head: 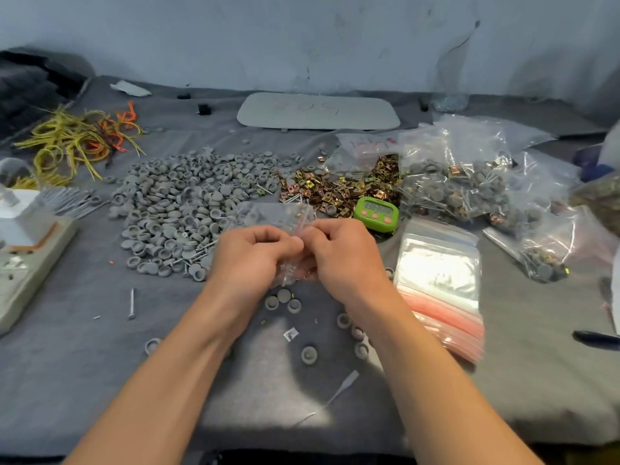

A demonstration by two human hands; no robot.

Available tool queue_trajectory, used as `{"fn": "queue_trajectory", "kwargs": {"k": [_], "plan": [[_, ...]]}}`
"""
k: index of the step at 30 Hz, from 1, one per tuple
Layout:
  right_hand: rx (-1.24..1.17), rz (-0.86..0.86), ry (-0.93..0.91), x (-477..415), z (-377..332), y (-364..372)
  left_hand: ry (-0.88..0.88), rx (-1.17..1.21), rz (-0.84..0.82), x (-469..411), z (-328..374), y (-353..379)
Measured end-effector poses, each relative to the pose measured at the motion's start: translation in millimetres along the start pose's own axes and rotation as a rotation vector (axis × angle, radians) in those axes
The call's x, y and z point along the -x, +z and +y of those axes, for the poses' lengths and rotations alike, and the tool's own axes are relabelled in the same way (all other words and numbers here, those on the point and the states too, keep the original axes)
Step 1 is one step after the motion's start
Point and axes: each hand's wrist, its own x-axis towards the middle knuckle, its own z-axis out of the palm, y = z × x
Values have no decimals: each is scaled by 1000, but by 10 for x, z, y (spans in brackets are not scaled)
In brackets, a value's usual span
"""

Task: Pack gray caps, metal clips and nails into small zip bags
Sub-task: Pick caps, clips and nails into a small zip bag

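My left hand (250, 255) and my right hand (339, 251) meet at the table's middle, both pinching one small clear zip bag (285, 216) whose body rises behind the knuckles. A wide heap of gray caps (188, 196) lies behind my left hand. Brass-coloured metal clips (339, 186) are piled behind my right hand. Nails (72, 201) lie bunched at the left, and one loose nail (131, 303) lies nearer me. A stack of empty zip bags (439, 280) with red seals lies to the right of my right hand.
A green timer (376, 213) stands beside the clips. Filled bags (479, 189) pile up at the right. Yellow and orange ties (80, 142) lie far left, a white power strip (23, 263) at the left edge, a white tray (318, 110) at the back. Loose caps (308, 354) lie between my forearms.
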Motion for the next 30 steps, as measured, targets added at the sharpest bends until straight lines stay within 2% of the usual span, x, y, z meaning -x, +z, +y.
{"fn": "queue_trajectory", "kwargs": {"k": [2,6,8,11,14,16,18,19,25,27,30], "plan": [[197,67,-37,39,0,-34,75,-139,34,35,-2,75],[409,134,19,107,-16,-93,282,-699,214,161,113,214],[482,142,54,132,2,-127,374,-836,329,217,183,189],[497,167,70,178,43,-195,528,-919,441,273,202,110],[477,302,23,234,81,-214,622,-916,449,286,167,111],[409,449,-189,302,71,-174,643,-893,403,294,132,145],[292,424,-397,341,37,-129,650,-853,340,294,89,171],[225,358,-419,333,30,-119,653,-825,311,288,66,174],[-407,-2,42,154,23,-235,690,-636,297,202,2,138],[-339,-28,31,140,59,-226,718,-582,265,210,-3,141],[-141,78,-144,184,71,-102,719,-496,212,208,0,154]]}}
